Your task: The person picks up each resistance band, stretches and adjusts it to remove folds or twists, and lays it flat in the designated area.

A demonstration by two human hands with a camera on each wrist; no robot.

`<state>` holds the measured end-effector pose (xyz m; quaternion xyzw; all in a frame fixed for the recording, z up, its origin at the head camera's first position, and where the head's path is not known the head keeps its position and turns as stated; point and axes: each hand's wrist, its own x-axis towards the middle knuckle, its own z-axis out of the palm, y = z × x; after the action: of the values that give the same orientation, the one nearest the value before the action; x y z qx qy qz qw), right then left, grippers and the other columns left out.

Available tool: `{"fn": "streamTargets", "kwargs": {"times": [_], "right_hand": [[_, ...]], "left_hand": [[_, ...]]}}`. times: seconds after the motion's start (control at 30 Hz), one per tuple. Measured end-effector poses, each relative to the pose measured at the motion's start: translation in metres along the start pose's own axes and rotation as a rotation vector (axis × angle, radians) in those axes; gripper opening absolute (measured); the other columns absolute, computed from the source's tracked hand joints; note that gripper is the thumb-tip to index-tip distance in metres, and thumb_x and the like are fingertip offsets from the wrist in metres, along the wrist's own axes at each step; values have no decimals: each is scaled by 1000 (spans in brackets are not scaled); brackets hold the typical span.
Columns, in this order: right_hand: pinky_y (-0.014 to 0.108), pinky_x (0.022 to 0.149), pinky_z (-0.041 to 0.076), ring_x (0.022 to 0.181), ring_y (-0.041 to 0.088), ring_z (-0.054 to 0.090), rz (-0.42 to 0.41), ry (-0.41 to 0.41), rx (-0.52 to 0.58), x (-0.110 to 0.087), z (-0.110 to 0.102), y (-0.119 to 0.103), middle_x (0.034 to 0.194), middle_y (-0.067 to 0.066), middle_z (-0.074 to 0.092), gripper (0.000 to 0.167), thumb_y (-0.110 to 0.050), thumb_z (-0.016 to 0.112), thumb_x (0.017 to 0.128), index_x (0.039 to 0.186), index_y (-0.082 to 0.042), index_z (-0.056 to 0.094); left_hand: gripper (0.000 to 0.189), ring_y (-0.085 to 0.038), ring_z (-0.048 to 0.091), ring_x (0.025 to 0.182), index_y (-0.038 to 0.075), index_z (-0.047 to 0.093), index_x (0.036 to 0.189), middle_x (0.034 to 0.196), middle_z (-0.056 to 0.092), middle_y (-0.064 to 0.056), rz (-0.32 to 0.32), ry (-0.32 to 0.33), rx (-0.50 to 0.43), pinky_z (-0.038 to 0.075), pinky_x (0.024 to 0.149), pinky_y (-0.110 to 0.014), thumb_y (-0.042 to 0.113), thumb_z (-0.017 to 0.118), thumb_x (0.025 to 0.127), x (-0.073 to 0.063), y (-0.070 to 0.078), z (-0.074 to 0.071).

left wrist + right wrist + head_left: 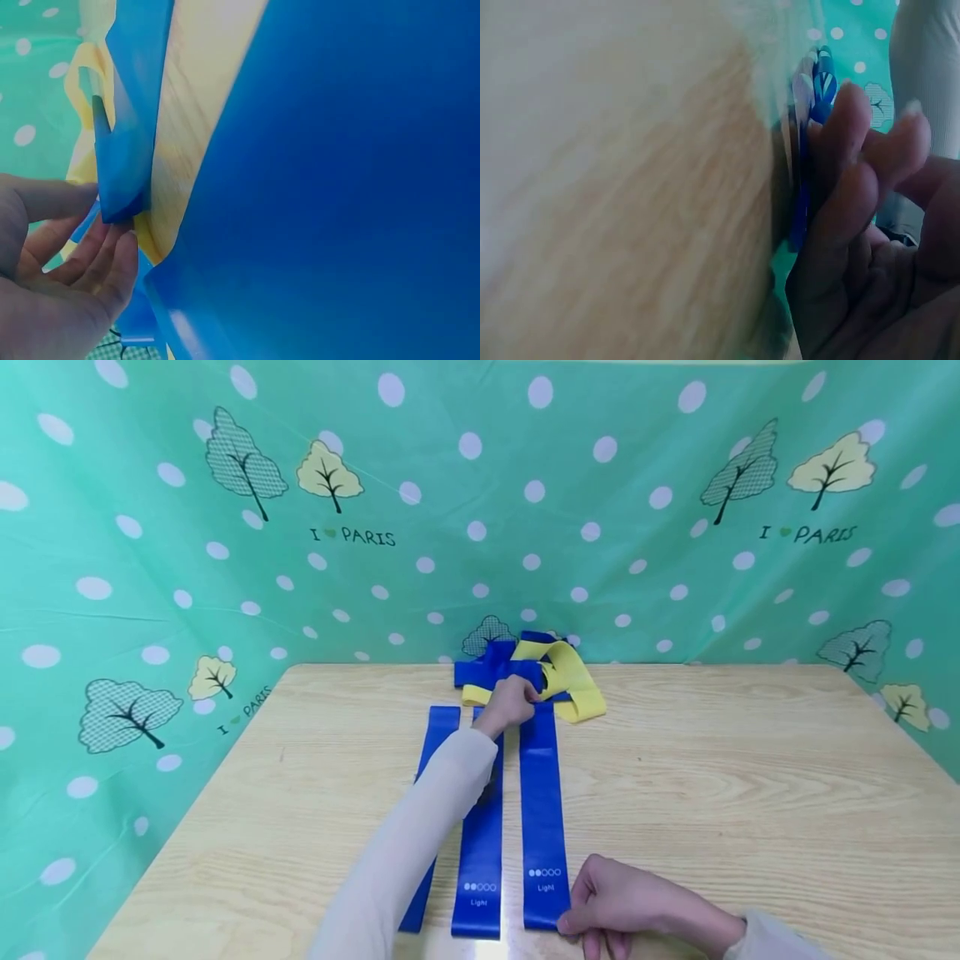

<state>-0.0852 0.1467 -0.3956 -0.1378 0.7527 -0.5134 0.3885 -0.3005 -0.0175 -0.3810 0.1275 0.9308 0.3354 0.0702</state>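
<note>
Left hand (512, 700): fingers drawn together in a pinch on the right band's far end, almost no gap left; arm reaches across the left and middle bands.
Right hand (618, 897): thumb and finger closed on the right band's near right corner; the other fingers curl beneath the palm.
Right band (542, 802): blue, flat between the two hands, running from near the tabletop's (712, 793) far edge toward its near edge, "Light" print at the near end; whether its far end touches the pile, I cannot tell.
Middle band (483, 843): just beside it, apart, roughly parallel; near ends almost level.
Left band (442, 735): beyond the middle one, nearer the tabletop's left edge; partly hidden by the sleeve (412, 852).
Pile (487, 670): loose blue and yellow bands heaped at the middle of the far edge.
Straightening: the step seems to be squaring the right band into the row.
Release: the next move likely calls for keeping both ends taut, lining them up, then letting go without dragging the neighbour.
</note>
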Motion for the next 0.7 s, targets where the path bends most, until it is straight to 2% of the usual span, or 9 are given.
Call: {"fn": "streamTargets", "kwargs": {"times": [0.1, 0.33, 0.57, 0.7], "right_hand": [[12, 34, 36, 33, -1, 43, -33, -10, -18, 0, 1, 1, 57, 28, 62, 24, -10, 71, 80, 64, 5, 63], [14, 35, 37, 34, 1, 47, -1, 6, -61, -1, -5, -4, 50, 6, 62, 29, -20, 73, 82, 63, 1, 66], [14, 37, 41, 37, 4, 53, 7, 19, -48, 3, -27, -14, 56, 12, 65, 32, -22, 70, 85, 70, 7, 65], [14, 40, 42, 41, 4, 55, 33, 40, -62, 10, -40, -20, 58, 7, 66, 30, -22, 69, 86, 75, 6, 67]], "left_hand": [[27, -24, 62, 104, 3, 70, 107, 110, 68, -10, -7, 18, -12, 53, 87, -34, -6, 53, 87, -3, -1, -1], [26, -21, 62, 90, 4, 71, 99, 101, 70, -8, 5, 44, -46, 51, 71, -26, -7, 52, 86, -8, -5, -4], [26, -19, 60, 80, 3, 71, 100, 101, 70, -10, 21, 53, -63, 47, 63, -25, -7, 52, 85, -12, -9, -8], [24, -17, 59, 77, 2, 71, 100, 100, 70, -10, 23, 56, -72, 46, 62, -23, -4, 53, 86, -13, -11, -10]]}}
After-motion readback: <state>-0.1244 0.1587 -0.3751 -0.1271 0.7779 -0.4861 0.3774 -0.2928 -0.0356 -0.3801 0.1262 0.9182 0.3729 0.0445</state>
